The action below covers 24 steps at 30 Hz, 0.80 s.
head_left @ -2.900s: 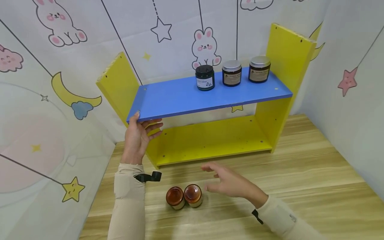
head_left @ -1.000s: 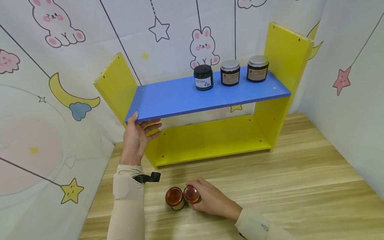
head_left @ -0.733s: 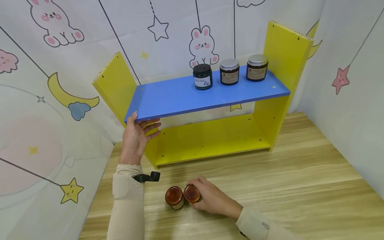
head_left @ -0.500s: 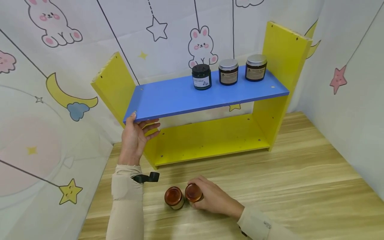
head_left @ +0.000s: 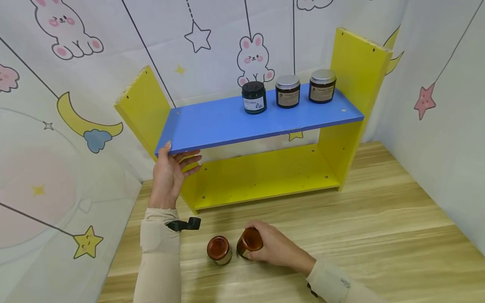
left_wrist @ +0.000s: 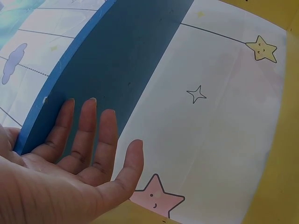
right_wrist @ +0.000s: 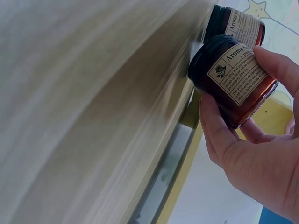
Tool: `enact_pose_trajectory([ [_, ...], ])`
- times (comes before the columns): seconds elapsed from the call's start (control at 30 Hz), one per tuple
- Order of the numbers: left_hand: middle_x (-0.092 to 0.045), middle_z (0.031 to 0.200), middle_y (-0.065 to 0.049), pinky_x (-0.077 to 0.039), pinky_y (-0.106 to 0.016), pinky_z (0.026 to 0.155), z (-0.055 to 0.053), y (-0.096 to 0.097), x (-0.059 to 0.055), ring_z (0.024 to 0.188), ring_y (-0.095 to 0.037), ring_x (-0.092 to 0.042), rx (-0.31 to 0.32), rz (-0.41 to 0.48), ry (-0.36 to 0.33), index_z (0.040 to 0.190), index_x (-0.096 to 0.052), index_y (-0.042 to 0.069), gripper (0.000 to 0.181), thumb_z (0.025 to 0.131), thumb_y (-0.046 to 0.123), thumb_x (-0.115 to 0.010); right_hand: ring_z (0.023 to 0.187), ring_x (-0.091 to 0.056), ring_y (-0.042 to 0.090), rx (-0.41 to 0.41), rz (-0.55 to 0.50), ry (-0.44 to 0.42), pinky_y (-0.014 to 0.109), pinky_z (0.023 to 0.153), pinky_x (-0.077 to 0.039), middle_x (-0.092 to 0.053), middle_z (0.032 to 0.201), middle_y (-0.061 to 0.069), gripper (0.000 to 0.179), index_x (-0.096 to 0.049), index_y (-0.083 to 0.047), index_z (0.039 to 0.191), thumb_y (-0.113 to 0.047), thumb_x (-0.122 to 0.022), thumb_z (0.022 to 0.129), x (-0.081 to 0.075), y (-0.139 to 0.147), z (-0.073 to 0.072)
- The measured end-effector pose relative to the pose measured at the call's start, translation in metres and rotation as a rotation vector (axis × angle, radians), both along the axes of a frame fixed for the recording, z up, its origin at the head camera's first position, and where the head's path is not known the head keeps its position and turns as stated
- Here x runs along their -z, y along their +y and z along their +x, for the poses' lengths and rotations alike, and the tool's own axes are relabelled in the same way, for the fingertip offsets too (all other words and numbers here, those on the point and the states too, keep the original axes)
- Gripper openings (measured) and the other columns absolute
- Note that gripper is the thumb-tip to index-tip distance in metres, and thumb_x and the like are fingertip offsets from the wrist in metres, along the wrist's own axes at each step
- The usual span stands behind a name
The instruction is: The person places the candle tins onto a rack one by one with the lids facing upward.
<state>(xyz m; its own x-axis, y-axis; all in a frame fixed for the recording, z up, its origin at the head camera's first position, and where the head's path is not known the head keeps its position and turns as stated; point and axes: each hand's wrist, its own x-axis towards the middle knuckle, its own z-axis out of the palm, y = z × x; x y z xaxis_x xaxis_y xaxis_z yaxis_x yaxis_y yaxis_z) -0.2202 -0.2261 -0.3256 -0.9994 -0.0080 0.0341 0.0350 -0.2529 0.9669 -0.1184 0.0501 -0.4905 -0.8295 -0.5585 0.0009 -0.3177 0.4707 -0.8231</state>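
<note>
In the head view my left hand (head_left: 168, 174) holds the front left corner of the blue shelf board (head_left: 223, 122), thumb on top and fingers beneath. The left wrist view shows those fingers (left_wrist: 108, 135) loosely extended below the board's underside (left_wrist: 135, 56). My right hand (head_left: 278, 246) grips an amber glass candle jar (head_left: 251, 240), its glass base up and its dark lid toward the table. This jar leans slightly; whether it touches the table I cannot tell. A second amber jar (head_left: 219, 248), also upside down, stands just left of it. Both carry beige labels (right_wrist: 237, 73).
The yellow shelf unit (head_left: 261, 181) stands on the wood-grain table (head_left: 379, 235). On the blue board are a dark green jar (head_left: 254, 99) with a black lid and two brown jars (head_left: 287, 92) with silver lids. A printed cloth backdrop (head_left: 212, 75) surrounds the unit.
My right hand has come in from the right, taken hold of the right amber jar and drawn it rightward from its neighbour, tilting it. The left hand keeps its place on the board.
</note>
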Motion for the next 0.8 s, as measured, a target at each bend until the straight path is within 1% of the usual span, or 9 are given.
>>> enact_pose_trajectory([
  [0.2,-0.071,0.112,-0.008,-0.051,-0.046,0.097,0.000,0.000,0.000,0.111,-0.031,-0.067,0.001,0.015,0.007,0.158,-0.030,0.013,0.061,0.109,0.050,-0.032,0.117,-0.058,0.018,0.009,-0.007,-0.036,0.041,0.097,-0.050,-0.057,0.133,-0.001,0.066,-0.053,-0.012,0.137,-0.028,-0.086,0.083,-0.003,0.005,0.000],
  [0.33,-0.071,0.113,-0.009,-0.052,-0.046,0.097,0.000,0.000,0.000,0.112,-0.033,-0.066,0.000,0.020,0.013,0.156,-0.033,0.013,0.060,0.109,0.050,-0.032,0.120,-0.056,0.021,0.024,0.012,-0.064,0.045,0.099,-0.048,-0.055,0.136,0.001,0.065,-0.054,-0.012,0.136,-0.028,-0.087,0.082,-0.008,0.009,-0.001],
  [0.5,-0.070,0.114,-0.010,-0.053,-0.045,0.095,0.001,0.000,-0.001,0.115,-0.035,-0.065,-0.001,0.022,0.013,0.155,-0.036,0.012,0.060,0.109,0.050,-0.032,0.120,-0.057,0.023,0.030,0.027,-0.100,0.045,0.097,-0.048,-0.058,0.135,0.004,0.067,-0.054,-0.012,0.137,-0.026,-0.088,0.081,-0.012,0.016,-0.004],
  [0.6,-0.070,0.114,-0.011,-0.053,-0.044,0.094,0.000,0.000,-0.001,0.115,-0.036,-0.065,0.001,0.025,0.010,0.156,-0.033,0.013,0.061,0.108,0.050,-0.033,0.120,-0.057,0.025,0.034,0.050,-0.103,0.046,0.097,-0.049,-0.059,0.136,0.007,0.069,-0.055,-0.010,0.138,-0.025,-0.088,0.080,-0.013,0.020,-0.006],
  [0.7,-0.070,0.114,-0.010,-0.052,-0.045,0.095,0.000,0.000,-0.001,0.115,-0.035,-0.065,-0.001,0.027,0.007,0.157,-0.032,0.013,0.061,0.108,0.050,-0.033,0.125,-0.056,0.028,0.033,0.075,-0.100,0.048,0.100,-0.048,-0.058,0.140,0.009,0.070,-0.056,-0.009,0.139,-0.025,-0.089,0.079,-0.014,0.023,-0.008],
  [0.8,-0.071,0.113,-0.009,-0.052,-0.045,0.095,0.000,-0.001,-0.001,0.114,-0.033,-0.066,0.002,0.027,0.006,0.156,-0.033,0.013,0.061,0.108,0.050,-0.033,0.121,-0.058,0.028,0.024,0.087,-0.095,0.047,0.098,-0.050,-0.059,0.140,0.011,0.069,-0.058,-0.008,0.137,-0.023,-0.090,0.078,-0.014,0.026,-0.010],
])
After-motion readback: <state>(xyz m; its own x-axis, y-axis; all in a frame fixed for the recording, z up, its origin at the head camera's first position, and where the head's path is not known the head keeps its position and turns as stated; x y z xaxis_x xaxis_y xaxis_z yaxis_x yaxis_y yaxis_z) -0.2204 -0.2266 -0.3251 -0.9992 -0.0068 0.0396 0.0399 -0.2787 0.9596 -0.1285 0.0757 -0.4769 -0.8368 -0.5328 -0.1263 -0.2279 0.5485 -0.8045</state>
